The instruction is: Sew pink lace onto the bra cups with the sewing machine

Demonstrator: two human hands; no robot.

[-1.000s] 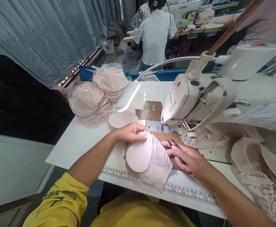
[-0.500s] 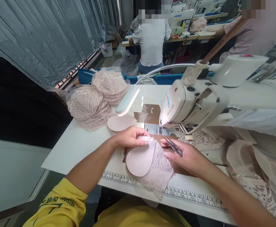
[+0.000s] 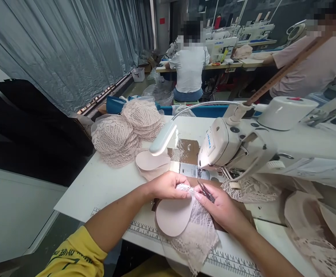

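Note:
My left hand (image 3: 170, 185) pinches the top edge of a pale pink lace piece (image 3: 204, 223) with thumb and fingers. A smooth, rounded bra cup (image 3: 174, 217) lies against that lace, below my left fingers. Dark metal thread snips (image 3: 206, 191) rest in my right hand (image 3: 221, 202), their points tilted up and left. My right thumb and fingertip meet at the lace edge, close beside my left fingertips. Whatever lies between those fingertips is too small to make out. The lace hangs over the table's front edge.
A white sewing machine (image 3: 222, 144) stands just beyond my right hand. Lace cups are stacked in piles (image 3: 114, 138) at the back left. Another cup (image 3: 152, 161) lies under a lamp (image 3: 163, 139). More lace fabric (image 3: 315, 231) is at the right. Two people sit further back.
My right hand has moved left, still with the snips, and its fingertips have come to the lace edge beside my left hand. The camera view has tilted up.

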